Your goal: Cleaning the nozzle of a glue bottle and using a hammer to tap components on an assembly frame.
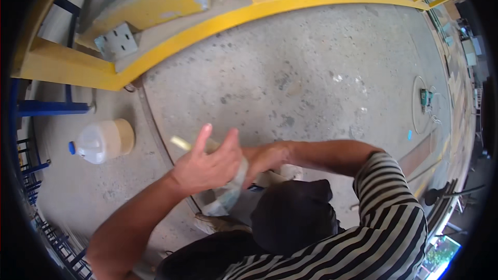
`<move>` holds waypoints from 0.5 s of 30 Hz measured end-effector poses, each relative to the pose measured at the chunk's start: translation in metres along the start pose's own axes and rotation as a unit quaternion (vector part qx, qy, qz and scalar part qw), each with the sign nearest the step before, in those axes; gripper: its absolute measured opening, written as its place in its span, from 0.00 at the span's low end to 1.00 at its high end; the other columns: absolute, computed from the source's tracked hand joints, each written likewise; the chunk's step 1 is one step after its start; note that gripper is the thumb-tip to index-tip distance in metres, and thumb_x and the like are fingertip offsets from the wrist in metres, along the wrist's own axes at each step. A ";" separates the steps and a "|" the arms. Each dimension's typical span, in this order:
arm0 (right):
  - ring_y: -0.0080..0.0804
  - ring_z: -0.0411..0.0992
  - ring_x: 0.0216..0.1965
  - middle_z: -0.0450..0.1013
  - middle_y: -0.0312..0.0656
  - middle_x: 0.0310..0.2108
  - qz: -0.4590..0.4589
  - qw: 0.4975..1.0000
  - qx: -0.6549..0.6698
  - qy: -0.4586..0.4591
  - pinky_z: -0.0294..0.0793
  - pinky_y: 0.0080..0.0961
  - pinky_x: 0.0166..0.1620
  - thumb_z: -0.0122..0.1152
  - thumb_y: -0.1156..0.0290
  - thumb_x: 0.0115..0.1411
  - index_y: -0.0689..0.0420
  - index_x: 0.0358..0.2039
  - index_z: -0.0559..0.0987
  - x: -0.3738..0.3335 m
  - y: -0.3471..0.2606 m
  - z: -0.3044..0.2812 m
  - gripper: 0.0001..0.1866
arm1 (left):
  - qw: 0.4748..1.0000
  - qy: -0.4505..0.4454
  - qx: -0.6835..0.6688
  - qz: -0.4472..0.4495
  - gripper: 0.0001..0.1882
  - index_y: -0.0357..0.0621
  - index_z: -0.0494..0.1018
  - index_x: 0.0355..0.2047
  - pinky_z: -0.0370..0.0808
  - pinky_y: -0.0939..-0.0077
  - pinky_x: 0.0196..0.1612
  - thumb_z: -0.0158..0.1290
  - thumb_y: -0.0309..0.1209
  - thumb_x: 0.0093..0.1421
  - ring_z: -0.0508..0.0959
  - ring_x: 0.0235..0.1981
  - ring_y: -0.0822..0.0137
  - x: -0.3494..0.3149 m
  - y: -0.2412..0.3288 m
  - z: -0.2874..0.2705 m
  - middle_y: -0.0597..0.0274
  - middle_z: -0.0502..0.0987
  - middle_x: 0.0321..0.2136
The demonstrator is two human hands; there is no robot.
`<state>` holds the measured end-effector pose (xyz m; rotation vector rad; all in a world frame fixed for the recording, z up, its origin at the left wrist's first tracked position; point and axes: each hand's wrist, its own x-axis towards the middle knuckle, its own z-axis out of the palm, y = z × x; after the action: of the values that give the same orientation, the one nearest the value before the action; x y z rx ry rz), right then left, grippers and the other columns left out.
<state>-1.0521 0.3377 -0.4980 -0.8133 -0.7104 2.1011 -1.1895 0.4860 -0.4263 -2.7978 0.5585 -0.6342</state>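
Note:
My left hand [210,161] is raised in front of me with its fingers stretched apart, slightly blurred. Close against it, my right hand [267,159] curls downward, its fingertips partly hidden behind the left. A pale, limp strip [233,189], cloth or plastic, hangs between the two hands, and my right fingers close on it. Beyond my left fingers a short yellowish piece [180,143] sticks out; what it belongs to is hidden. Below the hands is a rounded black cloth shape [293,218], with part of a shoe [220,224] beside it.
On the concrete floor [249,72] at left lies a translucent jug [104,140] with a blue cap. A yellow metal frame [218,23] curves across the far side, beside a yellow-grey block [155,8]. At right sit a green power tool [426,98] with its cord and a board [419,153].

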 end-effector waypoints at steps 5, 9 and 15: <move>0.29 0.77 0.43 0.81 0.42 0.41 -0.028 0.994 -0.016 -0.102 0.75 0.28 0.49 0.77 0.74 0.49 0.62 0.45 0.82 0.024 -0.009 0.007 0.22 | 0.985 -0.137 -0.105 -0.008 0.06 0.38 0.74 0.22 0.68 0.40 0.63 0.53 0.26 0.42 0.81 0.47 0.49 -0.005 -0.005 -0.030 0.49 0.77 0.25; 0.30 0.79 0.36 0.82 0.43 0.34 -0.039 0.996 -0.075 0.037 0.77 0.28 0.42 0.79 0.71 0.42 0.61 0.36 0.84 0.030 0.001 0.026 0.19 | 0.982 -0.148 -0.095 -0.074 0.07 0.34 0.72 0.19 0.68 0.42 0.65 0.52 0.25 0.38 0.82 0.45 0.50 -0.006 0.007 -0.028 0.41 0.78 0.24; 0.29 0.78 0.37 0.82 0.44 0.34 0.052 0.959 -0.247 0.131 0.77 0.28 0.45 0.77 0.70 0.42 0.59 0.41 0.82 0.008 -0.031 0.043 0.23 | 0.975 -0.193 -0.094 -0.062 0.04 0.36 0.68 0.19 0.62 0.48 0.71 0.52 0.24 0.42 0.81 0.44 0.54 -0.002 0.012 -0.024 0.52 0.73 0.22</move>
<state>-1.0740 0.3523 -0.4514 -1.3984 -1.0826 1.8737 -1.2055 0.4728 -0.4091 -3.0350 0.3847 -0.0465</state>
